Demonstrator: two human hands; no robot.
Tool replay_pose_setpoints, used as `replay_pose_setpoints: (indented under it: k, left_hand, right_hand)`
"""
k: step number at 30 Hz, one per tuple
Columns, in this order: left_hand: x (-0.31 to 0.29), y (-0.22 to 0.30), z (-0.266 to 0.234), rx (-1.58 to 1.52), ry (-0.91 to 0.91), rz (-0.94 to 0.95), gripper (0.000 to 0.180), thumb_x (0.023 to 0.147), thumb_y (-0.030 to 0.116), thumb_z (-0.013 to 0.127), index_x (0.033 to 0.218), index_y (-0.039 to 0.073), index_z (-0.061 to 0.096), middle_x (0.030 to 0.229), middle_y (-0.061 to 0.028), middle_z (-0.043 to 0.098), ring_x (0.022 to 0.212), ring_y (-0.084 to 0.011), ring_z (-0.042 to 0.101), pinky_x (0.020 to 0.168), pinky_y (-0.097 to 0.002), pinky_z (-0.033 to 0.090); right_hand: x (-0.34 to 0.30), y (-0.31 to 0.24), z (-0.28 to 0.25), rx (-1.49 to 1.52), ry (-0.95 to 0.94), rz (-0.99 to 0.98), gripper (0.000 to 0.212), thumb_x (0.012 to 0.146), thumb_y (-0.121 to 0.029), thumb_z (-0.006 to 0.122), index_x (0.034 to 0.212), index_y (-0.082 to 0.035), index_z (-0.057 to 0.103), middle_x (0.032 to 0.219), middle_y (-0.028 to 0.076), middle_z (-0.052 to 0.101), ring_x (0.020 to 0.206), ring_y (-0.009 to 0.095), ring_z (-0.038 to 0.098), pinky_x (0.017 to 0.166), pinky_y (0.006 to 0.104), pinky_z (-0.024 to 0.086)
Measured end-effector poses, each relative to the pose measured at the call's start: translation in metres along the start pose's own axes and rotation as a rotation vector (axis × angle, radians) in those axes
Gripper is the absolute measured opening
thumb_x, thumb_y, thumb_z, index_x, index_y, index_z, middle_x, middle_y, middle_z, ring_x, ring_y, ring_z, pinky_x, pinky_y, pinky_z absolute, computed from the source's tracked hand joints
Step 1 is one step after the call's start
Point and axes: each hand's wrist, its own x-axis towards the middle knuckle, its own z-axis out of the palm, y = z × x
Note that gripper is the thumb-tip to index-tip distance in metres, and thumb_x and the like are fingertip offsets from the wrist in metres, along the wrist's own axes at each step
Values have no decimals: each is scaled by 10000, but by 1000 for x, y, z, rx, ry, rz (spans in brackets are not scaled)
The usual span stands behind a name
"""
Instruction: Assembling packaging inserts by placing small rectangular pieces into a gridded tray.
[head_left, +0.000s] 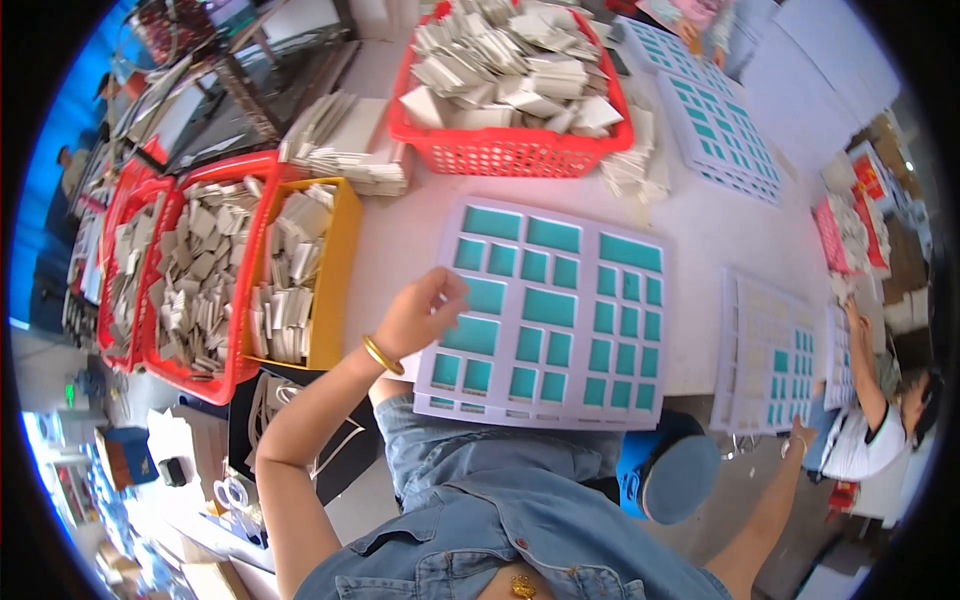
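Observation:
A white tray [509, 380] with teal-bottomed rectangular compartments lies before me at the table's front edge, with another layer showing beneath it. Over its left side hovers my left hand [430, 308], a gold bangle at the wrist. Its fingers are curled together, and whatever they may hold is hidden. My right hand [800, 432] reaches far out to the right. It grips the lower edge of another white tray [732, 350], where cream pieces fill some compartments and others show teal.
A red basket [510, 155] heaped with cream pieces stands at the back. Left are more red baskets [232, 375] and a yellow box [340, 270] of pieces. More trays [715, 120] lie back right. A blue stool [680, 475] is below the table. Another person [865, 445] works at right.

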Motion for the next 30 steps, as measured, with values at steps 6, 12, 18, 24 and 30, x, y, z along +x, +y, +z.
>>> replay_pose_setpoints:
  k: [6, 12, 18, 24, 30]
  left_hand:
    - [90, 22, -110, 688, 602, 262, 153, 783, 180, 669, 861, 59, 618, 816, -129, 630, 699, -265, 626, 644, -362, 494]
    - [130, 19, -168, 1288, 465, 347, 290, 682, 246, 745, 930, 150, 628, 1011, -54, 590, 1015, -242, 542, 866, -384, 420]
    - [138, 12, -170, 1351, 319, 409, 303, 680, 246, 746, 937, 162, 608, 1017, -20, 557, 1047, -232, 503, 890, -377, 378]
    - [140, 12, -207, 1107, 863, 523, 132, 791, 163, 640, 892, 111, 571, 951, -77, 563, 951, -290, 531, 805, -408, 400]
    - [125, 6, -244, 946, 1150, 495, 98, 818, 96, 570, 915, 81, 573, 947, -91, 564, 925, -303, 531, 778, -410, 398]
  right_hand:
    - [-91, -234, -30, 633, 12, -811, 465, 833, -188, 641, 1236, -4, 501, 1150, 156, 560, 957, 245, 576, 816, 323, 486]
    - [-301, -465, -164, 890, -237, -1300, 223, 785, -40, 625, 1005, -16, 598, 964, 121, 616, 801, 208, 612, 742, 305, 482]
    - [-445, -575, -208, 1066, -355, -1674, 99, 756, -87, 647, 849, -85, 615, 824, 62, 636, 757, 238, 620, 721, 369, 447]
    - [-562, -648, -258, 1159, -166, -1952, 82, 741, -159, 676, 774, -137, 604, 836, 1, 609, 853, 197, 570, 840, 363, 366]
    - [-654, -756, -256, 993, -71, -2057, 198, 735, -301, 704, 820, -142, 621, 875, 3, 615, 927, 188, 569, 905, 394, 338]
